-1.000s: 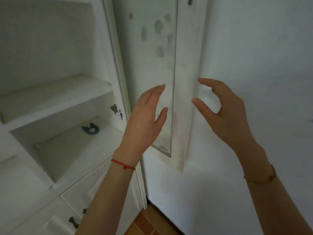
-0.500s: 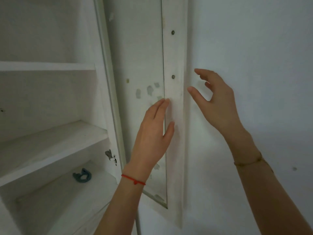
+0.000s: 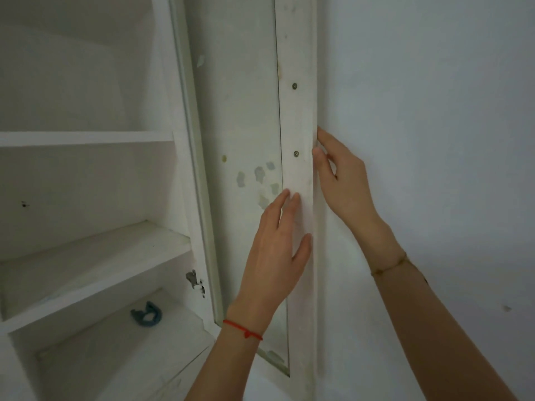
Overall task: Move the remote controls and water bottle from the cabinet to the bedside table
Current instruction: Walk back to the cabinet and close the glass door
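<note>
The white cabinet stands open on the left, and no remote controls or water bottle show on the shelves in view. Its glass-panelled door is swung out against the wall. My left hand lies flat with straight fingers on the inside of the door's frame. My right hand is at the door's outer edge: the thumb sits on the frame's face and the fingers reach behind the edge, between door and wall.
A small blue curved object lies on the lowest visible shelf. A metal hinge sticks out of the cabinet's side post. A plain white wall fills the right side, close behind the door.
Both hands have come forward from mid-air onto the door. The left now presses the frame and the right has taken its outer edge. The view has tilted upward.
</note>
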